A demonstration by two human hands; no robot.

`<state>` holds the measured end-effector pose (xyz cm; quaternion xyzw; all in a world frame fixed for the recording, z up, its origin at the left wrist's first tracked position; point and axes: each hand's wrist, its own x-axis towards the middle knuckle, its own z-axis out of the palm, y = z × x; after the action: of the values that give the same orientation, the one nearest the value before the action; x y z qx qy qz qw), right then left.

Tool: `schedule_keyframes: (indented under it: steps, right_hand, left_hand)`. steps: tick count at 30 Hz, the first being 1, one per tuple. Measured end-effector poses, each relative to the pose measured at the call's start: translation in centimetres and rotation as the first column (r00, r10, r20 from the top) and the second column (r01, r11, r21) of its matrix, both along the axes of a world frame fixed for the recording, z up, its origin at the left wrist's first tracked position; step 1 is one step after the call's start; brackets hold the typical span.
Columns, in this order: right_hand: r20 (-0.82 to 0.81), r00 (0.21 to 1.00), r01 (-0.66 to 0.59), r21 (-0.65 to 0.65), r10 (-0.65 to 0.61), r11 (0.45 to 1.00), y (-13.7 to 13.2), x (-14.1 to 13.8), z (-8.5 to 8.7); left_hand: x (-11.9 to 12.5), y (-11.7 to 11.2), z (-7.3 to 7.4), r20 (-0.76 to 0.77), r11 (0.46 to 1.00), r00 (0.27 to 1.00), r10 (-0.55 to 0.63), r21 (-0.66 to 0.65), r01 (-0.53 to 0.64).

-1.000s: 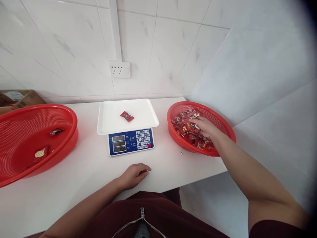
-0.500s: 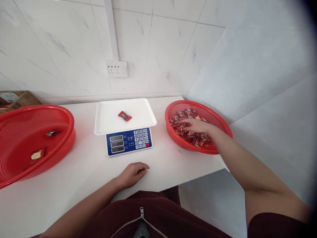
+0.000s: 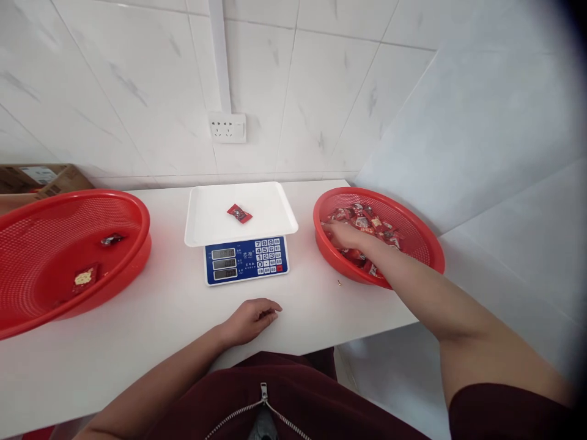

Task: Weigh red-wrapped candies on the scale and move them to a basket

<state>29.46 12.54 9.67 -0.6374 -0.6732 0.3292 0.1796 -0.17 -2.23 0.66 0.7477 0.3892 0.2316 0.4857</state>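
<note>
My right hand (image 3: pixel 340 233) reaches down at the left side of the right red basket (image 3: pixel 440 260), among many small wrapped sweets (image 3: pixel 362 221) in red and dark wrappers. Its fingertips are hidden by the hand and the sweets, so I cannot see whether they grip one. My left hand (image 3: pixel 251 320) rests on the white table in front of the scale, loosely curled, with a gap between thumb and fingers and nothing in it. A single red wrapped sweet (image 3: pixel 239 213) lies on the white tray (image 3: pixel 270 229) of the digital scale (image 3: pixel 247 261).
At the left stands another red basket (image 3: pixel 132 256) with a dark-wrapped sweet (image 3: pixel 112 239) and a red packet (image 3: pixel 86 278) inside. Behind it is a cardboard box (image 3: pixel 68 180). A tiny scrap (image 3: pixel 339 282) lies beside the right basket. A socket (image 3: pixel 228 128) is on the tiled wall.
My right hand has moved left and deeper into the sweets, and its fingertips no longer show. My left hand stays on the table. The view has shifted slightly left.
</note>
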Motion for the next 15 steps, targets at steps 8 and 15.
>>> schedule_keyframes:
  steps: [8, 15]
  right_hand:
    - [0.085, 0.993, 0.071, 0.106, -0.08, 0.992, 0.6, 3.0, 1.6]
    - [-0.533, 0.798, 0.371, 0.066, -0.281, 0.926, -1.9, -0.2, 5.3]
  left_hand:
    - [0.0, 0.1, -0.1, 0.007, 0.999, 1.0, 0.007, -0.037, -0.007]
    - [0.2, 0.2, 1.6, 0.2, 0.971, 0.973, 0.117, -0.229, -0.07]
